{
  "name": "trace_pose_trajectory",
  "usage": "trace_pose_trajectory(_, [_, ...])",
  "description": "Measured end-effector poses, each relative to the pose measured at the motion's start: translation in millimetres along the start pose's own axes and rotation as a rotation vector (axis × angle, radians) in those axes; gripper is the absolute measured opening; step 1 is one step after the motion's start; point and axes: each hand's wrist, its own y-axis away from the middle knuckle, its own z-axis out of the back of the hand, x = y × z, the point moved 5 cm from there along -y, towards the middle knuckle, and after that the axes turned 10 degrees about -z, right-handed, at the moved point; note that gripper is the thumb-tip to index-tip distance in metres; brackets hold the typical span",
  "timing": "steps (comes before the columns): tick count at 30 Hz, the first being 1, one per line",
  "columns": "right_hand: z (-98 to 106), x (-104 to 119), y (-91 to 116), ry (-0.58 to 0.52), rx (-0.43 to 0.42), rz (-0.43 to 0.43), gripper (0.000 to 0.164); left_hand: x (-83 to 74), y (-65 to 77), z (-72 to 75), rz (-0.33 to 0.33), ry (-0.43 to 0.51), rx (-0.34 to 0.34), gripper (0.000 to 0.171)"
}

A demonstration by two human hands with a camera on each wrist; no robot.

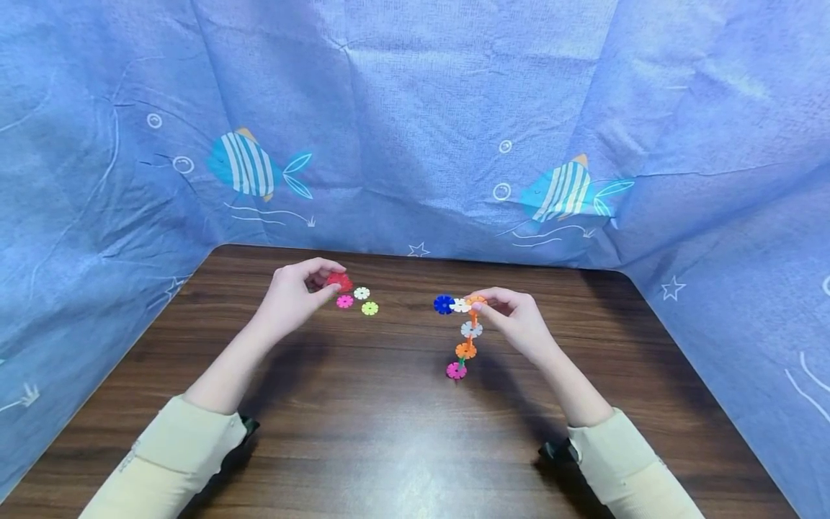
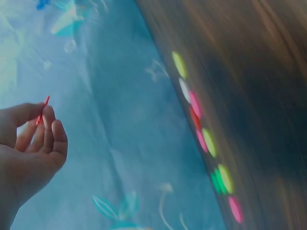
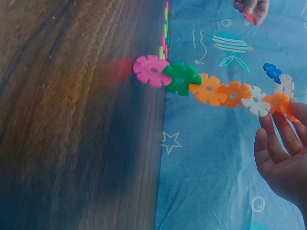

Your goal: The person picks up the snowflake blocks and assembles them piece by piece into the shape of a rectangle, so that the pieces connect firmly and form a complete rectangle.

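My left hand (image 1: 295,295) pinches a red notched plastic disc (image 1: 340,280) between thumb and fingers; the left wrist view shows this red disc (image 2: 46,101) edge-on. My right hand (image 1: 519,324) pinches an orange disc (image 1: 478,299) in a chain of interlocked snowflake discs. From that grip the chain hangs through a white disc (image 3: 255,101), orange discs (image 3: 209,89) and a green disc (image 3: 182,79) to a pink disc (image 3: 151,71) at its lower end. A short arm with a white disc (image 1: 460,305) and a blue disc (image 1: 444,305) sticks out leftward.
Loose discs lie on the brown wooden table (image 1: 389,389) near my left hand: a pink disc (image 1: 344,301), a white disc (image 1: 362,293) and a yellow-green disc (image 1: 369,308). The left wrist view shows more, including green discs (image 2: 218,181). A blue fish-print cloth (image 1: 415,144) hangs behind.
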Motion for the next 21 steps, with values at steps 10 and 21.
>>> trace_pose_trajectory(10, [-1.0,7.9,1.6,0.010,-0.025,0.031,0.016,-38.7,-0.5,-31.2,0.140,0.352,-0.073,0.015])
trace_pose_trajectory(21, [-7.8,10.0,2.5,-0.018,-0.033,0.094,0.014,-40.5,-4.7,-70.5,0.229,0.576,-0.092,0.018])
